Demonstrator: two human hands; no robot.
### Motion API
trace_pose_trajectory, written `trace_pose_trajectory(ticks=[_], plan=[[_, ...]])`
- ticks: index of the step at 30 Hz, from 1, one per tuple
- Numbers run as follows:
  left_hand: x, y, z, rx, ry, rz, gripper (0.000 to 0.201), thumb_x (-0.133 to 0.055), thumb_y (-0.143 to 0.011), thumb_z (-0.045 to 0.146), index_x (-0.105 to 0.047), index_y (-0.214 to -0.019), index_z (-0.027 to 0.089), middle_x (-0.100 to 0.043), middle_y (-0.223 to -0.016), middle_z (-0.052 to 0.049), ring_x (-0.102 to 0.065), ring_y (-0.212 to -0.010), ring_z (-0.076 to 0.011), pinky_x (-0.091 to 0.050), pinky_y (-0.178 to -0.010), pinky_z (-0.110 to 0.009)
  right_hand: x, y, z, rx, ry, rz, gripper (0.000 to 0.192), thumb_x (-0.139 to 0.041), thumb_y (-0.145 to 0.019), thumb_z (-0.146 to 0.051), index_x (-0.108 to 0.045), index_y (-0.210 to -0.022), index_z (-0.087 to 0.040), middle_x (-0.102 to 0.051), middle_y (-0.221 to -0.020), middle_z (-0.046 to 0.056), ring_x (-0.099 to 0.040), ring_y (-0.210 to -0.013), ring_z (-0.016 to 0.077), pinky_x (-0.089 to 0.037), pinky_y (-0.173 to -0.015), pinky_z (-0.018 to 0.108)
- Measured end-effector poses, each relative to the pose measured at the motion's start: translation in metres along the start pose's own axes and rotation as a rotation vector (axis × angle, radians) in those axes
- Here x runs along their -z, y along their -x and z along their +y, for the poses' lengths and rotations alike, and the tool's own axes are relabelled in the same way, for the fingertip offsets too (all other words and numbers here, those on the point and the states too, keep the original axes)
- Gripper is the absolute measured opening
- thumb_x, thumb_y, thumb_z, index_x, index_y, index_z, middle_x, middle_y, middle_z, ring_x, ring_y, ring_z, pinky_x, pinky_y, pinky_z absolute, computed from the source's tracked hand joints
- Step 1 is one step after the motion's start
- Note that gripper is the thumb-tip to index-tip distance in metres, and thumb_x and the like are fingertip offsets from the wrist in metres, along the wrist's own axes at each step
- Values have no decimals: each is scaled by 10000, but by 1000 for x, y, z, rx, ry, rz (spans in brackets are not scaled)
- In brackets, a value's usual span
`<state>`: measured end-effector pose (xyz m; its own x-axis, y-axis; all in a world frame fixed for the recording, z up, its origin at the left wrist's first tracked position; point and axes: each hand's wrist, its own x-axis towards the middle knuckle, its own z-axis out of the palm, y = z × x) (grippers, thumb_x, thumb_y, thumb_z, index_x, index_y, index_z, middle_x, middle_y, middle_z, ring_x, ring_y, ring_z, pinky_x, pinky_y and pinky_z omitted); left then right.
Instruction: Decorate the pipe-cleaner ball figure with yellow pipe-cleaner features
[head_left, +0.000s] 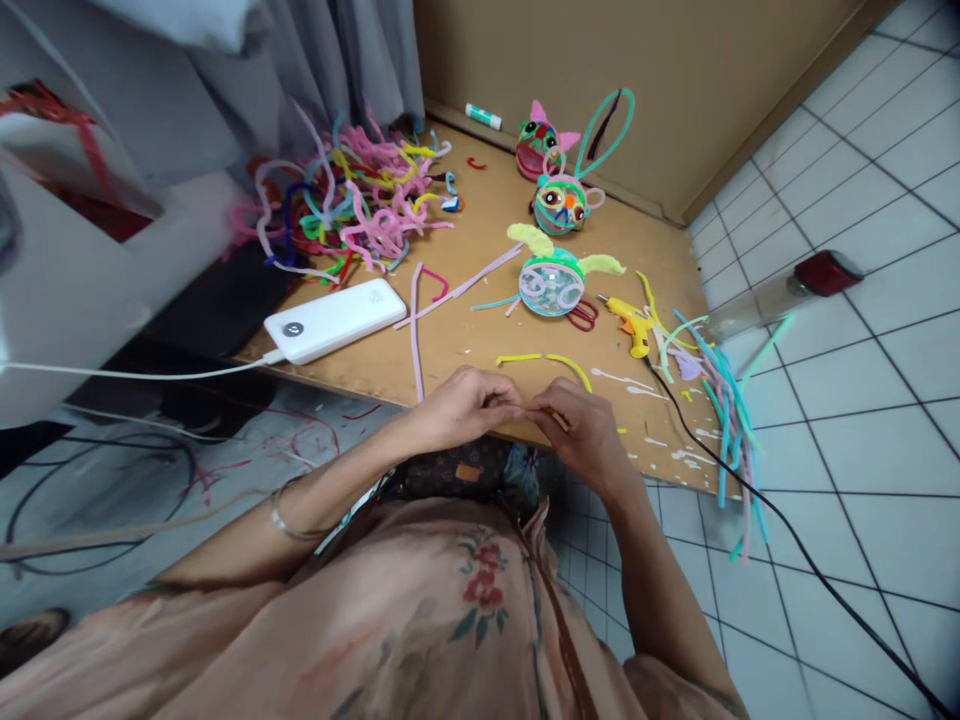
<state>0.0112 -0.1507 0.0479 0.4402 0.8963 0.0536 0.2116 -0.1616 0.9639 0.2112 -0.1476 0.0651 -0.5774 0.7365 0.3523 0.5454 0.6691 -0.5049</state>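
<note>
Head view: my left hand (472,405) and right hand (581,425) are together, fingertips pinched and meeting over the table (637,215) edge; I cannot tell whether something thin sits between them. Just beyond my fingers lie two yellow strips (519,359). Farther out stands one clear ball (551,290) with two fuzzy yellow ears, and past it two decorated heads (559,205). One yellow glue gun (634,325) lies beyond my right hand, one white power bank (337,320) beyond my left.
</note>
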Motion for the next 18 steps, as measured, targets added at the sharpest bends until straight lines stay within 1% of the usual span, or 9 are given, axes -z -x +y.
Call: trace_pose_trajectory(ticks=[2,3,5,6,9,13,14,16,18], plan=[[1,1,3,-25,-41,-27,189,-604,-804,286,-639,-693,137,-516,-572,27,-421,-545,-84,-297,-515,-199,2,0,1,2,9,0,122,-631,-906,-215,-644,-788,-189,-603,-728,2,-560,-673,132,-396,-600,254],[2,1,4,-30,-27,-40,185,-612,-796,283,-631,-682,138,-505,-561,32,-409,-533,-80,-291,-506,-196,2,0,0,4,-13,3,116,-641,-898,-204,-643,-784,-189,-607,-729,-1,-562,-673,130,-398,-599,251],[1,3,7,-24,64,-33,192,-622,-782,293,-612,-667,140,-485,-549,40,-388,-514,-73,-286,-491,-193,3,1,-2,14,-85,26,100,-642,-896,-187,-650,-796,-193,-613,-731,-7,-565,-673,123,-407,-596,244],[-1,3,7,-14,124,-5,196,-625,-775,300,-602,-661,142,-474,-543,44,-380,-507,-70,-283,-486,-192,2,1,-4,21,-114,52,96,-631,-902,-183,-656,-810,-198,-617,-734,-9,-566,-672,121,-413,-594,242],[-9,4,6,19,288,175,200,-641,-737,311,-578,-639,148,-442,-516,56,-339,-479,-60,-255,-470,-190,-11,3,-13,23,-102,211,105,-594,-921,-186,-665,-847,-210,-623,-731,-5,-569,-676,128,-428,-589,251],[-27,0,-3,48,449,429,170,-661,-671,290,-583,-623,147,-518,-553,34,-387,-500,-61,-287,-492,-190,-44,9,-24,-29,33,471,114,-556,-930,-155,-661,-904,-191,-605,-691,8,-557,-648,136,-433,-576,260],[-32,-1,-6,62,496,480,168,-663,-661,289,-583,-619,147,-525,-557,30,-400,-507,-64,-298,-498,-191,-51,10,-25,-48,73,502,126,-544,-934,-150,-662,-909,-187,-606,-694,15,-550,-636,135,-428,-566,260],[-42,-2,-10,119,622,547,186,-672,-645,308,-577,-614,151,-504,-532,39,-382,-486,-61,-285,-482,-192,-58,12,-24,-69,123,503,145,-530,-946,-170,-664,-896,-190,-613,-700,24,-556,-638,138,-438,-576,263],[-48,-3,-11,188,760,534,223,-688,-632,342,-570,-615,154,-431,-472,67,-303,-436,-47,-229,-448,-193,-57,13,-20,-77,132,468,154,-529,-952,-194,-668,-886,-196,-625,-711,27,-570,-657,140,-452,-596,264]])
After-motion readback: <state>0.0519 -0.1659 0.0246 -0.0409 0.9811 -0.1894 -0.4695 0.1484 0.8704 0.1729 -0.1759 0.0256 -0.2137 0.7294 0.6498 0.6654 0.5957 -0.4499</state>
